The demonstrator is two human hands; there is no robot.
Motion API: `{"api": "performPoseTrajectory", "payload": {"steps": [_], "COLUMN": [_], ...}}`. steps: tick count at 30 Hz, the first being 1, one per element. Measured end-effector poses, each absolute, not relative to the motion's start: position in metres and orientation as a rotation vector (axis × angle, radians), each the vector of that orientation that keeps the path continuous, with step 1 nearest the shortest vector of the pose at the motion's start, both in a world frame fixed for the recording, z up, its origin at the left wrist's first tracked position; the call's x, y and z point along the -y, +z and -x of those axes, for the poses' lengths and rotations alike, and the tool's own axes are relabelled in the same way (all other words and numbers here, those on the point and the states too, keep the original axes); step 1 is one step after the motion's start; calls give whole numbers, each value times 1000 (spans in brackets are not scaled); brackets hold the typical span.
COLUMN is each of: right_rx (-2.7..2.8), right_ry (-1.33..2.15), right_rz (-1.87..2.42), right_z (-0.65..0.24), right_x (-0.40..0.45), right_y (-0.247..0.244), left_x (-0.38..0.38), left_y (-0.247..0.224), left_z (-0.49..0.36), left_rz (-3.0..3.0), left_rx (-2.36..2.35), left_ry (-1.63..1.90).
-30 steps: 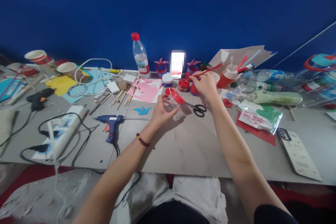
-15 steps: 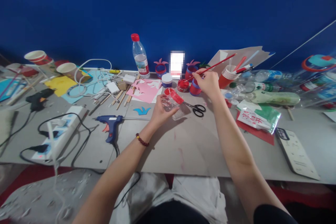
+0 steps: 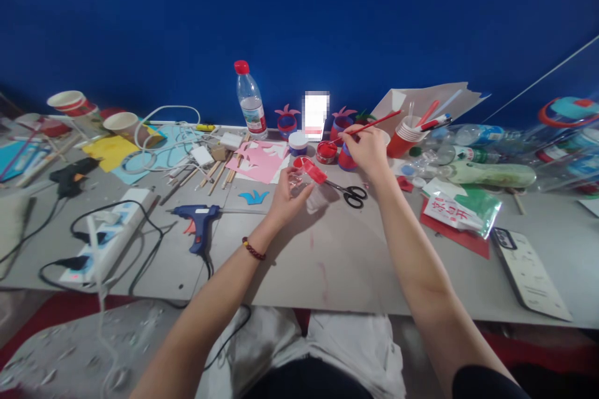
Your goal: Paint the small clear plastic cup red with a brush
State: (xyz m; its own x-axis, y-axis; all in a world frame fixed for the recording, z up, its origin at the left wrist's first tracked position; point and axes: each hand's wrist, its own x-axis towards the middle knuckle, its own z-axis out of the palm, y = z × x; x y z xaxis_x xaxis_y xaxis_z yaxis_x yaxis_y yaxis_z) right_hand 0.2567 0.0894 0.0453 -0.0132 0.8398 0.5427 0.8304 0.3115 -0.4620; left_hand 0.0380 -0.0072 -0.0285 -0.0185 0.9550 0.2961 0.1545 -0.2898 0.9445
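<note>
My left hand (image 3: 287,196) is closed round a clear plastic bottle piece (image 3: 318,195), its upper part coated in red paint. A thin red paintbrush (image 3: 374,123) is pinched in my right hand (image 3: 367,148), its handle slanting up to the right. The brush's lower end is over the open jar of red paint (image 3: 326,151); whether the tip touches the paint I cannot tell. Just right of the bottle piece lie black-handled scissors (image 3: 354,196). A white-lidded paint jar (image 3: 298,143) stands behind my left hand. Red-and-purple painted cups (image 3: 287,123) with pink paper leaves stand at the back.
At the left are a blue hot glue gun (image 3: 199,224) and a power strip (image 3: 107,234) with trailing cables. A water bottle (image 3: 251,106) stands by the wall. On the right are paper cups (image 3: 406,136) with pens, plastic bottles (image 3: 491,173) and a phone (image 3: 531,274).
My right hand has moved slightly left, and the paintbrush has shifted left with a lower handle end. My left hand stays nearly in place with the bottle piece.
</note>
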Motion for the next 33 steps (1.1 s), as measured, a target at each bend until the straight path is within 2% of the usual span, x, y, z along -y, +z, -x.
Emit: {"api": "performPoseTrajectory", "payload": {"steps": [10, 20, 27, 33], "right_rx": [1894, 1724, 1513, 1460], "right_ry": [47, 58, 347, 517], "right_rz": [1535, 1512, 1155, 1055], "right_z": [-249, -253, -255, -248], "right_x": [-88, -77, -63, -34], "right_y": [43, 65, 82, 91], "left_x": [8, 8, 4, 1], "left_y": [-31, -16, -8, -16], "left_z": [-32, -37, -37, -37], "left_rz": [-1848, -1443, -1191, -1142], "left_rx": [-1151, -1218, -1240, -1092], "left_ry": [1381, 1342, 1289, 1284]}}
